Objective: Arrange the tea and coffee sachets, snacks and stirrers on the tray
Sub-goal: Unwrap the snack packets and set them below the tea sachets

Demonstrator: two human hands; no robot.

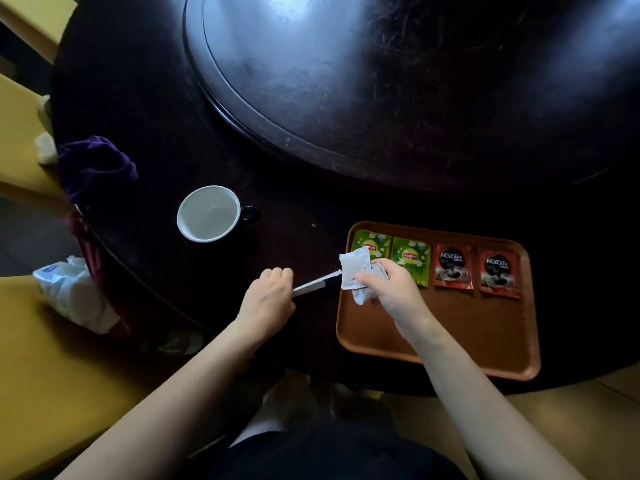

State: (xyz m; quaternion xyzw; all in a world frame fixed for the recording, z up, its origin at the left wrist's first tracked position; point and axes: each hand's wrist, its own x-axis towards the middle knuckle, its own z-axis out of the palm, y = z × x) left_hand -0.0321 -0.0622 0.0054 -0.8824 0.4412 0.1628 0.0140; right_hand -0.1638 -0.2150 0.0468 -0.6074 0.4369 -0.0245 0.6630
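Observation:
An orange-brown tray (450,341) lies on the dark table at the lower right. Along its far edge lie two green Lipton tea sachets (412,258) and two red Nescafe coffee sachets (498,273), side by side. My right hand (388,285) hovers over the tray's left end, shut on several small white sachets (353,271). My left hand (270,296) is just left of the tray, fist closed around wrapped stirrers (315,285) whose tips point toward the white sachets.
A white-lined mug (209,213) with a dark handle stands left of the tray. A purple cloth (97,164) lies at the table's left edge. A raised round turntable (346,81) fills the far table. A white plastic bag (69,289) sits off the table, left.

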